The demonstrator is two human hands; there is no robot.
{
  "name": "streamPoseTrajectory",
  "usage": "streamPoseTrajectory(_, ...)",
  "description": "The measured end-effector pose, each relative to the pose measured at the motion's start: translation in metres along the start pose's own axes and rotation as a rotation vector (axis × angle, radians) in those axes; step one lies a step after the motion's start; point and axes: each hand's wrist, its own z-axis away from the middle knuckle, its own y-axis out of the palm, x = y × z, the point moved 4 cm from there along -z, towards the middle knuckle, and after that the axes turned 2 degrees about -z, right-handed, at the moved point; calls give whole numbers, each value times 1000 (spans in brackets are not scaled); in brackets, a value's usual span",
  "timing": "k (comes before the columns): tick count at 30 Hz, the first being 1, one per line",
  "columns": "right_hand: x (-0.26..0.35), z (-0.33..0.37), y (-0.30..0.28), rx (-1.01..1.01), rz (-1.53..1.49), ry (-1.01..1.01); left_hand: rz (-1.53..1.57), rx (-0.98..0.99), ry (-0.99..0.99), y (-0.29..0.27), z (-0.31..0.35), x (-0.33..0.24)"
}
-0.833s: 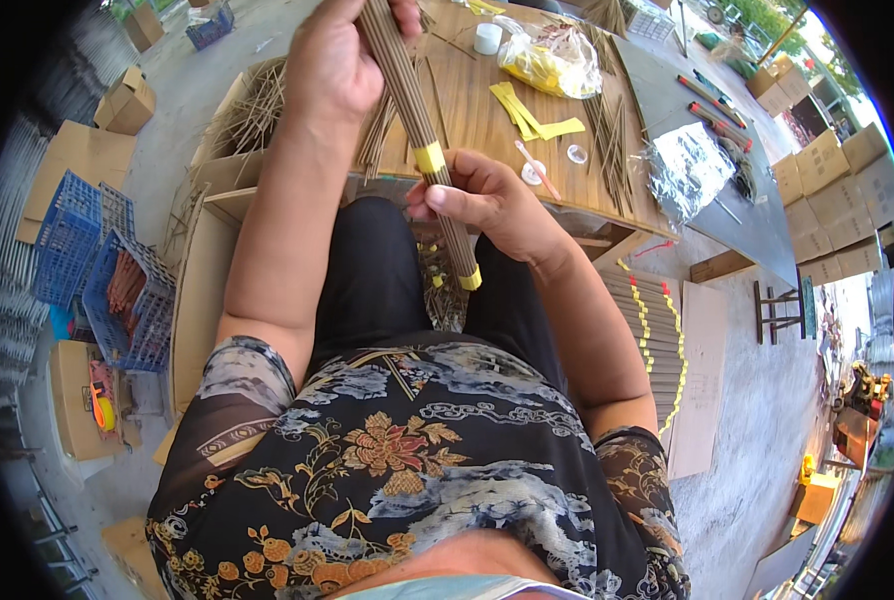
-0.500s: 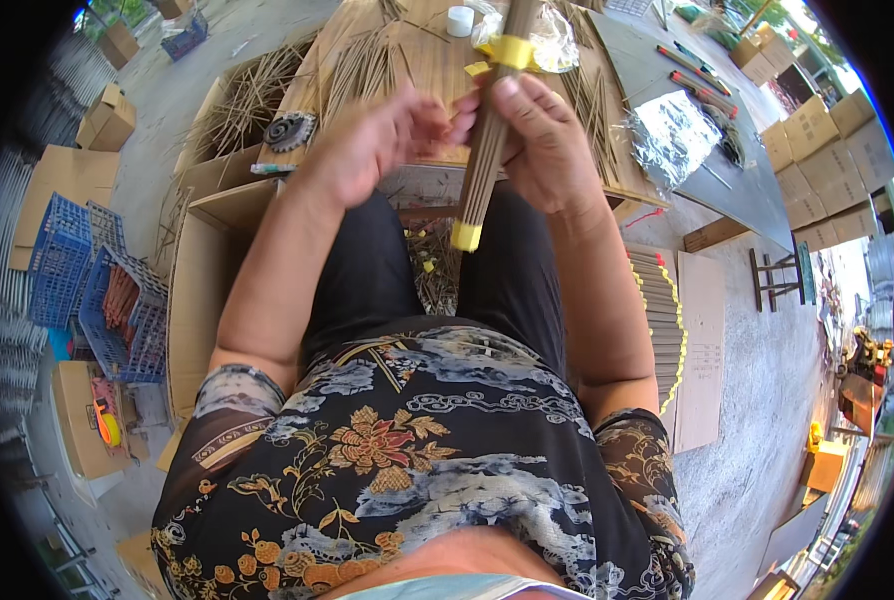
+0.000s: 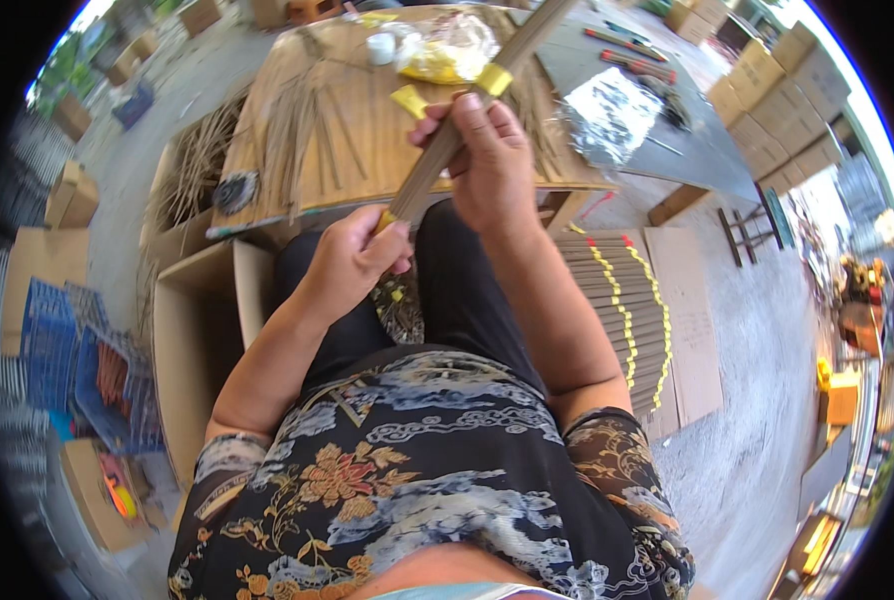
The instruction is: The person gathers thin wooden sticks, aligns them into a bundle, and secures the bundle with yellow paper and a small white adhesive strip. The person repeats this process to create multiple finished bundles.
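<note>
A long bundle of thin brown sticks (image 3: 433,172) slants from the lower left up to the top right, in front of the work table. My right hand (image 3: 492,150) is closed round its middle, just below a yellow band (image 3: 494,80). The lower end sits in my left hand (image 3: 362,255), whose fingers wrap over it and hide most of the yellow wrap there. Beside my right fingers shows a yellow strip (image 3: 409,100); I cannot tell whether it touches them. The bundle's upper end runs out of view.
The wooden table (image 3: 267,125) bears loose sticks (image 3: 312,130), a white tub (image 3: 381,48) and clear plastic wrap (image 3: 454,45). Silver foil (image 3: 612,115) lies to the right. Finished-looking banded bundles (image 3: 622,310) lie on cardboard at right. An open carton (image 3: 199,330) stands by my left arm.
My left hand, free and blurred before, has come down and closed on the bundle's lower end. The bundle has tilted from nearly upright to a slant. The whole view has shifted.
</note>
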Motion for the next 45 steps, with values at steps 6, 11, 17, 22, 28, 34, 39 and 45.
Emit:
streamPoseTrajectory(6,4,3,-19,-160,-56,-65,-356,-140,160,14,-11,-3)
streamPoseTrajectory(11,17,12,-43,-193,-92,-163,-534,-209,226,35,-25,-2)
streamPoseTrajectory(17,62,52,-146,-467,160,-345,-239,191,84,77,-50,19)
streamPoseTrajectory(22,77,155,-289,-979,254,-223,-236,245,-56,95,-67,45)
streamPoseTrajectory(28,41,347,-439,-1511,339,-101,-264,328,-128,124,-84,58)
streamPoseTrajectory(34,32,472,-502,-1842,456,134,-305,355,-145,148,-100,51)
streamPoseTrajectory(39,48,495,-524,-1932,607,351,-354,343,-150,164,-108,46)
streamPoseTrajectory(45,37,528,-587,-2043,792,463,-386,333,-173,177,-115,49)
